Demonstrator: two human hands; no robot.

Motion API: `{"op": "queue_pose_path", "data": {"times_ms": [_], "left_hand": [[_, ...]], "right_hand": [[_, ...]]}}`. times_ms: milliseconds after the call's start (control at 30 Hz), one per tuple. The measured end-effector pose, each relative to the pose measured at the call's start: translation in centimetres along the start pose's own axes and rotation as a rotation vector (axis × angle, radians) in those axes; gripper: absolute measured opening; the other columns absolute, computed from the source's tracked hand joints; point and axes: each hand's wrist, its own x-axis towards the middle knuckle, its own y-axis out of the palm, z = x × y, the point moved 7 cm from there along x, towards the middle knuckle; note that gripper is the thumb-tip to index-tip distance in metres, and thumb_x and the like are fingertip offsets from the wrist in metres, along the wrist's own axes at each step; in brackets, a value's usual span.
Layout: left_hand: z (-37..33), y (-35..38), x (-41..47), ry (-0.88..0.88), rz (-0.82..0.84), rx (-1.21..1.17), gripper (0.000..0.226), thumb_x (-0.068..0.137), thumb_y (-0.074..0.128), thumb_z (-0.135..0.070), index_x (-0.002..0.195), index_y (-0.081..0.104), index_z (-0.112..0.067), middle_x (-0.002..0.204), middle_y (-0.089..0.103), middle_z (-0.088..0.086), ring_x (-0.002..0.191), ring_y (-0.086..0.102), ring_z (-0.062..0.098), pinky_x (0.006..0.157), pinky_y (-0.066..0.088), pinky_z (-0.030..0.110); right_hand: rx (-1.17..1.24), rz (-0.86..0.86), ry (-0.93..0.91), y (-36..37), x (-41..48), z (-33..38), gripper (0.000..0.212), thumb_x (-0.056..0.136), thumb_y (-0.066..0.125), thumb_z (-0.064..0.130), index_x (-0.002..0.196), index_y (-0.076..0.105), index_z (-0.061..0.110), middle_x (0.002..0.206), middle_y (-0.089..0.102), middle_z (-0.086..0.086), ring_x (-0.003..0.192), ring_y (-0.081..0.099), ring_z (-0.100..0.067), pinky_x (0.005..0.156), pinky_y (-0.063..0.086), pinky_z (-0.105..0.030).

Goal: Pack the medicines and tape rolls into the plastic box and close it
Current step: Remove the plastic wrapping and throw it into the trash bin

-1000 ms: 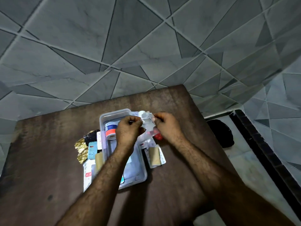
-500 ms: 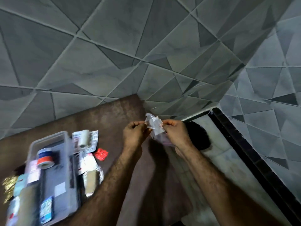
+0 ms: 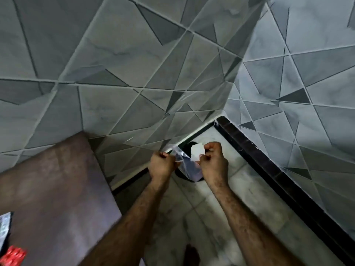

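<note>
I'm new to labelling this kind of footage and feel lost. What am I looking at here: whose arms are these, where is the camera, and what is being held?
There is no machine here. A person wears one wide-angle camera on the head, so it looks forward and down along their own bare arms. The left hand and right hand together pinch a crumpled clear plastic wrapper with a small white piece at its top. They hold it over the pale floor, above a dark round object that I cannot identify. At the left is the brown table; only a red packet and a silvery strip show at its edge. The plastic box is out of view. Grey patterned tiles cover the walls.
</note>
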Motion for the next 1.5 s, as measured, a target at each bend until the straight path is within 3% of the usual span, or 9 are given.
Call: {"op": "queue_pose_path", "data": {"times_ms": [200, 333, 567, 733, 900, 1033, 1200, 1367, 1500], "left_hand": [[3.7, 8.7, 6.9, -0.029, 0.09, 0.076, 0.026, 0.083, 0.067, -0.023, 0.058, 0.074, -0.027, 0.072, 0.075, 0.007, 0.074, 0.073, 0.026, 0.079, 0.06, 0.045], [6.8, 12.1, 11.4, -0.094, 0.057, 0.093, 0.016, 0.077, 0.065, -0.028, 0.064, 0.073, -0.024, 0.078, 0.074, 0.01, 0.079, 0.071, 0.03, 0.081, 0.06, 0.047], [13.2, 16.6, 19.7, -0.179, 0.026, 0.068, 0.02, 0.067, 0.067, -0.039, 0.058, 0.068, -0.021, 0.08, 0.073, 0.013, 0.084, 0.072, 0.029, 0.085, 0.059, 0.043], [16.6, 20.2, 22.2, -0.255, 0.174, -0.023, 0.024, 0.082, 0.061, -0.01, 0.059, 0.056, -0.014, 0.045, 0.05, -0.004, 0.05, 0.043, 0.017, 0.055, 0.038, 0.03], [20.3, 23.6, 25.1, -0.339, 0.273, -0.015, 0.017, 0.088, 0.053, -0.002, 0.075, 0.057, -0.012, 0.07, 0.055, 0.004, 0.066, 0.052, 0.017, 0.079, 0.05, 0.034], [21.9, 26.1, 26.9, -0.312, 0.378, -0.012, 0.02, 0.086, 0.049, 0.002, 0.082, 0.055, -0.017, 0.084, 0.055, -0.001, 0.074, 0.054, 0.011, 0.075, 0.048, 0.027], [22.6, 28.0, 27.7, -0.296, 0.465, 0.001, 0.019, 0.083, 0.054, 0.006, 0.086, 0.065, -0.009, 0.072, 0.065, 0.004, 0.055, 0.063, 0.008, 0.049, 0.049, 0.019], [23.9, 28.0, 27.9, -0.289, 0.525, 0.093, 0.032, 0.086, 0.05, 0.001, 0.101, 0.065, -0.024, 0.095, 0.068, -0.002, 0.086, 0.062, 0.011, 0.065, 0.044, 0.023], [23.3, 27.4, 27.5, -0.215, 0.502, 0.182, 0.039, 0.058, 0.068, -0.02, 0.095, 0.074, -0.028, 0.102, 0.074, 0.012, 0.096, 0.069, 0.033, 0.088, 0.056, 0.04]], "right_hand": [[-0.019, 0.028, 0.017, 2.2, 7.8, -7.6, 0.019, 0.087, 0.057, 0.004, 0.097, 0.071, 0.011, 0.102, 0.073, -0.003, 0.096, 0.065, -0.017, 0.083, 0.045, -0.02], [-0.035, 0.078, 0.04, 4.4, 11.4, -12.5, 0.02, 0.094, 0.054, 0.02, 0.093, 0.072, 0.01, 0.084, 0.073, -0.002, 0.07, 0.061, -0.01, 0.06, 0.039, -0.005], [-0.059, 0.193, 0.163, 9.6, 17.3, -21.6, 0.021, 0.091, 0.056, 0.024, 0.103, 0.071, 0.012, 0.097, 0.074, -0.007, 0.087, 0.066, -0.023, 0.072, 0.047, -0.021], [-0.191, 0.265, 0.207, 13.7, 20.5, -26.9, 0.034, 0.086, 0.061, 0.018, 0.119, 0.065, 0.011, 0.119, 0.068, -0.01, 0.109, 0.063, -0.025, 0.088, 0.043, -0.022], [-0.314, 0.319, 0.252, 17.3, 22.1, -31.2, 0.022, 0.085, 0.055, 0.016, 0.103, 0.065, 0.007, 0.105, 0.068, -0.021, 0.088, 0.06, -0.034, 0.069, 0.035, -0.02], [-0.315, 0.399, 0.249, 19.4, 22.7, -32.7, 0.017, 0.083, 0.054, 0.006, 0.099, 0.062, 0.003, 0.105, 0.066, -0.023, 0.069, 0.056, -0.026, 0.038, 0.032, -0.006], [-0.249, 0.435, 0.206, 21.0, 23.5, -33.9, 0.034, 0.084, 0.055, 0.005, 0.115, 0.065, 0.015, 0.108, 0.07, -0.012, 0.091, 0.066, -0.025, 0.056, 0.042, -0.01], [-0.203, 0.415, 0.192, 20.5, 23.2, -34.4, 0.039, 0.087, 0.063, 0.014, 0.126, 0.061, 0.015, 0.123, 0.066, -0.009, 0.112, 0.06, -0.024, 0.09, 0.045, -0.024], [-0.169, 0.369, 0.198, 20.0, 22.7, -33.5, 0.033, 0.087, 0.06, 0.012, 0.119, 0.066, 0.018, 0.116, 0.07, -0.007, 0.11, 0.063, -0.023, 0.091, 0.045, -0.024]]}}
